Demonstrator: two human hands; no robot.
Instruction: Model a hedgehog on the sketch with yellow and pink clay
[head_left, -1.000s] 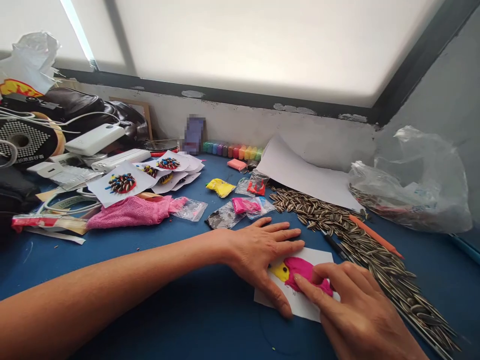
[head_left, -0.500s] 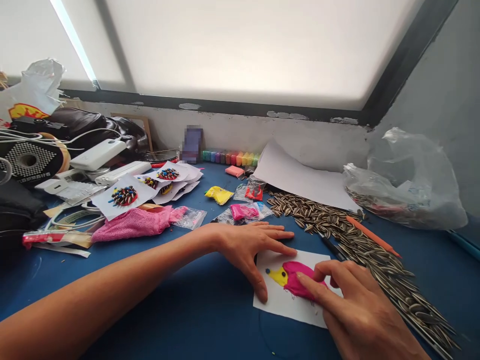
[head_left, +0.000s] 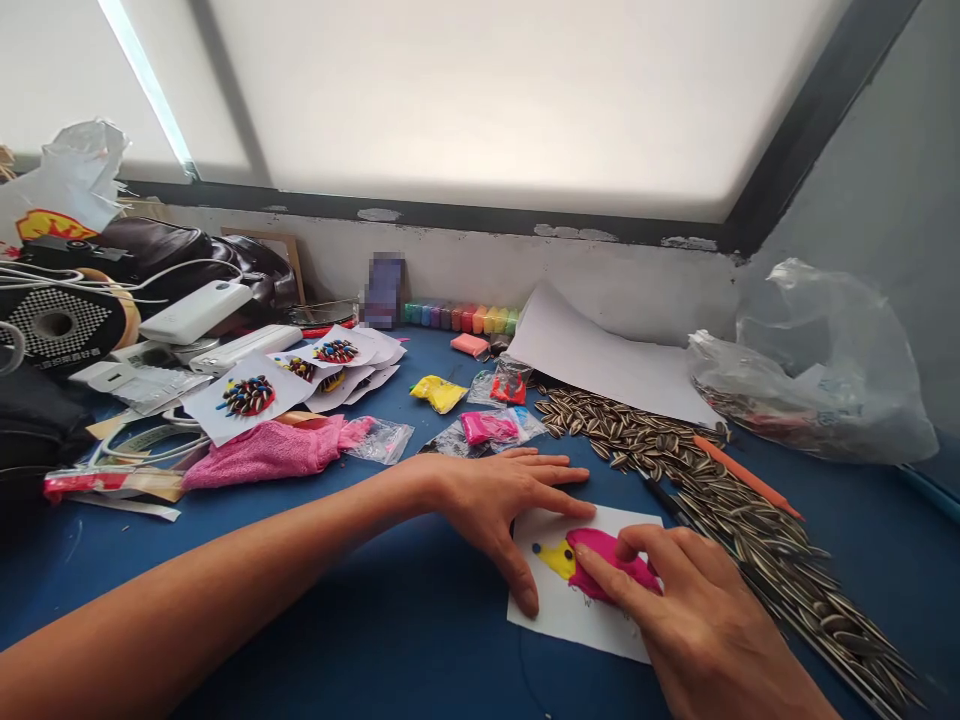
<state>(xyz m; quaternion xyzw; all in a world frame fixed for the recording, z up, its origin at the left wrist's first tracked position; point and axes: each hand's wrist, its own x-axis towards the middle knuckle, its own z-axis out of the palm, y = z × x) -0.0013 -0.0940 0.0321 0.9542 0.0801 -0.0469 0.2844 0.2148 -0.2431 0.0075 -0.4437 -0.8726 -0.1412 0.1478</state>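
A white paper card [head_left: 577, 622] lies on the blue table in front of me. On it is a hedgehog shape with a pink clay body [head_left: 596, 545], a yellow clay face [head_left: 557, 560], a dark eye and a blue nose. My left hand [head_left: 502, 510] rests flat with fingers spread, its thumb and index finger on the card's left and top edges. My right hand [head_left: 675, 600] has its index finger stretched onto the pink clay near the eye, the other fingers bent. Nothing shows in its grasp. Part of the pink body is hidden under it.
Sunflower seeds [head_left: 780, 545] spread along the right, with an orange tool [head_left: 746, 477] and a dark pen [head_left: 664, 497] among them. Clay packets, yellow [head_left: 437, 393] and pink [head_left: 489, 427], lie beyond my left hand. Finished seed-covered cards [head_left: 251, 397] and a pink towel [head_left: 270, 450] are at left.
My right index finger has slid left across the pink clay, closer to the eye and yellow face. My left hand stays on the card.
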